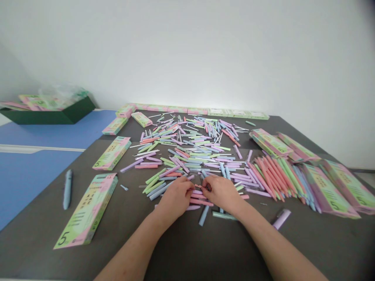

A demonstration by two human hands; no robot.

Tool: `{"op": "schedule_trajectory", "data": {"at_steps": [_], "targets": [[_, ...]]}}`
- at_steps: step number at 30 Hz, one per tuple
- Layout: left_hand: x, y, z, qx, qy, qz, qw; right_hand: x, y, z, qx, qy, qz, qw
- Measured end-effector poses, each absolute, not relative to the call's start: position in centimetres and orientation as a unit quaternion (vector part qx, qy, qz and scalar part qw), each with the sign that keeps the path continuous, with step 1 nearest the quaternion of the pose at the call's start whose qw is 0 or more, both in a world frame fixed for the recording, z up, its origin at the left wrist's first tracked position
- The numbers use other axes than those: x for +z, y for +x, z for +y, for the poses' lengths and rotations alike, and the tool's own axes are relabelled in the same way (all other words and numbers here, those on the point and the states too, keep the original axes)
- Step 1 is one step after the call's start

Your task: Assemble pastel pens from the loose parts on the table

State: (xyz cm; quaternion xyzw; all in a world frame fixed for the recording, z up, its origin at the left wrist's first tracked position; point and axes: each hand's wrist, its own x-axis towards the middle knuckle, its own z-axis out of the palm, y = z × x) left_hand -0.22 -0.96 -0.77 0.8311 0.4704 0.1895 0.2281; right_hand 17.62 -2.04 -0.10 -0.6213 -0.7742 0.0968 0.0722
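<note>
At the near edge of a spread of pastel pen parts [202,158], my two hands meet with their fingertips close together. My left hand [179,192] is closed in a pinch on one end of a small coral pen part [198,186]. The other end lies in the closed fingers of my right hand [220,190]. How much of the part the fingers cover I cannot tell. Just below the hands are coral pen barrels [201,201], a blue barrel [204,216] and a green one [224,215].
To the right lie sorted coral pens [271,175] beside standing pen boxes [331,191]. Flat boxes [88,210] line the left side, near a lone blue pen [67,189]. More boxes [175,109] edge the back. A dark green tray [43,117] sits on the blue table [55,134].
</note>
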Motion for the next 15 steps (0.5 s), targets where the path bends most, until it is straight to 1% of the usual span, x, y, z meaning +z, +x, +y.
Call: {"op": "schedule_trajectory", "data": {"at_steps": [2,4,7,10,15], "targets": [[-0.9,-0.6,-0.5,0.223,0.819,0.491,0.196,-0.1,17.7,-2.0,0.098,-0.621,-0.774,0.070],[-0.9,-1.3,0.1,0.257,0.794,0.534,0.137,0.0,17.7,-2.0,0.098,-0.616,-0.779,0.066],[-1.0,-2.5,1.0,0.249,0.784,0.562,0.088,0.0,17.7,-2.1,0.097,-0.613,-0.782,0.053],[-1.1,-3.3,1.6,0.218,0.788,0.568,0.088,0.1,17.6,-2.1,0.092,-0.615,-0.782,0.045],[-1.5,-3.1,1.6,0.212,0.784,0.576,0.089,-0.1,17.6,-2.2,0.090,-0.618,-0.779,0.056]]}}
